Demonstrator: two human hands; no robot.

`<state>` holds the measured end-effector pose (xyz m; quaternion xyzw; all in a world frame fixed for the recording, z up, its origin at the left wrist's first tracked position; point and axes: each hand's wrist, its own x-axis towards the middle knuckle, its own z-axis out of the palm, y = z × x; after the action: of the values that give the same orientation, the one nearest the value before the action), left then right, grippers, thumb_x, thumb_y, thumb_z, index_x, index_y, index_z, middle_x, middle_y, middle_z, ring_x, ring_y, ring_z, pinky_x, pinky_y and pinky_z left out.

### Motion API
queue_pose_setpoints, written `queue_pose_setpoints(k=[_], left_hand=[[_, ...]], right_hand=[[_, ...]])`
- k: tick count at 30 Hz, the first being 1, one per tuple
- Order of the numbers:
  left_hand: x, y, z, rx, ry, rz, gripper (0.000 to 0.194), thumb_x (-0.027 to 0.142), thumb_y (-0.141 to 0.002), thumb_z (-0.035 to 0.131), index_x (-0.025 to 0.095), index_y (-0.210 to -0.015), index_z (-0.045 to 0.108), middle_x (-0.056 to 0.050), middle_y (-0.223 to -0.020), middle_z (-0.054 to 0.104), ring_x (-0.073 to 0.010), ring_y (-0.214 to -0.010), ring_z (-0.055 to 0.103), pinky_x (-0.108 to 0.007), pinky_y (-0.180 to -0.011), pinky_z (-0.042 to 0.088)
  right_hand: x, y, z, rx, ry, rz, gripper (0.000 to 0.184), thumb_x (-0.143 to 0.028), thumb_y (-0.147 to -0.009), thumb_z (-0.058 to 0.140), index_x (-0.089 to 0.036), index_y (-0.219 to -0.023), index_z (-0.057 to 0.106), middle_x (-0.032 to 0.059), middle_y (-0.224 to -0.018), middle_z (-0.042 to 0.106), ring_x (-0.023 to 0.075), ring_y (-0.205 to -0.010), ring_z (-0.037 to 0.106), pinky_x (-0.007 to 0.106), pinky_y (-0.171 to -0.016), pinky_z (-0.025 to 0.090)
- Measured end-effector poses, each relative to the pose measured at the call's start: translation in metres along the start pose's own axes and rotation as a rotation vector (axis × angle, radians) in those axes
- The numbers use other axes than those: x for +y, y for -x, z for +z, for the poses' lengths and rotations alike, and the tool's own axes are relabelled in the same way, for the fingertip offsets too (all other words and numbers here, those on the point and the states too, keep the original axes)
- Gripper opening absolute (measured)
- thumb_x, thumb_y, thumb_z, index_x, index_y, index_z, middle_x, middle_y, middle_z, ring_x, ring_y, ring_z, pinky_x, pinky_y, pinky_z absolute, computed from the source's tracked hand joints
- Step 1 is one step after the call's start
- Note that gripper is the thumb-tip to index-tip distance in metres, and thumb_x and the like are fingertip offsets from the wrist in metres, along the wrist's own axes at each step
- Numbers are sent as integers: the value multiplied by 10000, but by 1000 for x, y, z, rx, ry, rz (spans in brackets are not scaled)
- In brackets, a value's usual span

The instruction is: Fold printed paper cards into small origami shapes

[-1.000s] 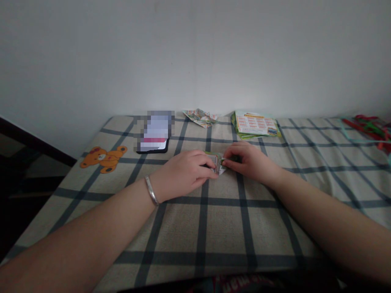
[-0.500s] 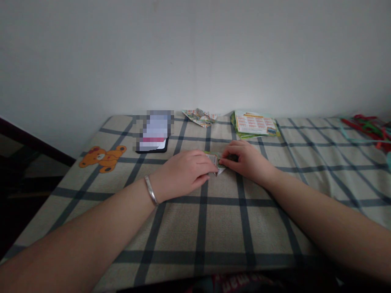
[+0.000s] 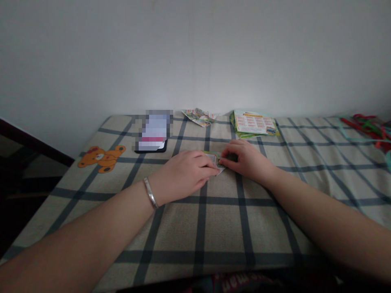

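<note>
A small folded piece of printed paper (image 3: 211,158) lies on the checked cloth, mostly covered by my hands. My left hand (image 3: 191,171) rests over its left part, fingers bent and holding it down against the cloth. At the paper's right end, my right hand (image 3: 240,156) pinches the edge between thumb and index finger, its other fingers curled. The tips of both hands nearly meet over the sheet. How the paper is folded under my left palm is hidden.
Behind the hands are a crumpled folded paper piece (image 3: 200,117) and a stack of printed sheets (image 3: 255,123). A phone (image 3: 152,132) lies back left, near a bear picture (image 3: 102,158). Red and green items (image 3: 366,124) sit far right. A wall (image 3: 195,57) rises behind the checked cloth (image 3: 183,232).
My left fingers have slid slightly along the paper, toward my right hand. The right hand keeps its pinch in nearly the same place.
</note>
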<state>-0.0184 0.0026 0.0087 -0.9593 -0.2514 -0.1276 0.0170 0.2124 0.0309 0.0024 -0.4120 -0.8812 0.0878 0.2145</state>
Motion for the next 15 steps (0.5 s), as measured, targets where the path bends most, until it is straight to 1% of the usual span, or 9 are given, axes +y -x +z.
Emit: queue_pose_setpoints(k=[2, 3, 6, 8, 11, 15], left_hand=[[3, 0, -1, -5, -43, 6, 271, 204, -922, 520, 227, -1165, 639, -39, -1130, 665, -221, -1106, 558, -423, -970, 481], [4, 0, -1, -9, -59, 4, 267, 200, -919, 521, 220, -1157, 639, -47, -1127, 663, -224, -1107, 559, -426, -968, 481], [5, 0, -2, -17, -67, 3, 264, 191, -911, 522, 213, -1147, 639, -57, -1123, 660, -226, -1113, 561, -427, -969, 481], [4, 0, -2, -17, -56, 15, 265, 194, -916, 512, 217, -1148, 638, -57, -1121, 661, -219, -1116, 562, -422, -974, 479], [2, 0, -2, -20, -53, 23, 265, 196, -914, 516, 214, -1148, 640, -60, -1121, 663, -220, -1118, 565, -423, -975, 480], [1, 0, -2, -3, -83, 28, 281, 198, -884, 570, 214, -1156, 637, -57, -1162, 659, -234, -1122, 569, -432, -964, 481]], right_hand=[[-1, 2, -5, 10, 20, 26, 120, -264, -818, 664, -181, -893, 619, 34, -815, 644, 174, -768, 577, 294, -696, 436], [-1, 3, -8, 0, 26, 14, 131, -253, -816, 663, -179, -914, 617, 34, -825, 644, 171, -766, 579, 289, -688, 436], [-1, 5, -17, -116, 4, -116, 78, -257, -832, 653, -196, -880, 648, 39, -872, 656, 177, -821, 594, 291, -727, 446], [1, 5, -21, -146, -24, -154, 69, -245, -847, 639, -200, -888, 672, 48, -918, 670, 177, -839, 607, 292, -741, 456], [3, 6, -23, -149, -28, -200, 95, -240, -862, 631, -204, -915, 701, 57, -959, 687, 182, -862, 623, 299, -763, 469], [3, 6, -21, -128, 11, -225, 133, -244, -887, 609, -211, -954, 720, 56, -985, 695, 185, -890, 633, 306, -799, 479]])
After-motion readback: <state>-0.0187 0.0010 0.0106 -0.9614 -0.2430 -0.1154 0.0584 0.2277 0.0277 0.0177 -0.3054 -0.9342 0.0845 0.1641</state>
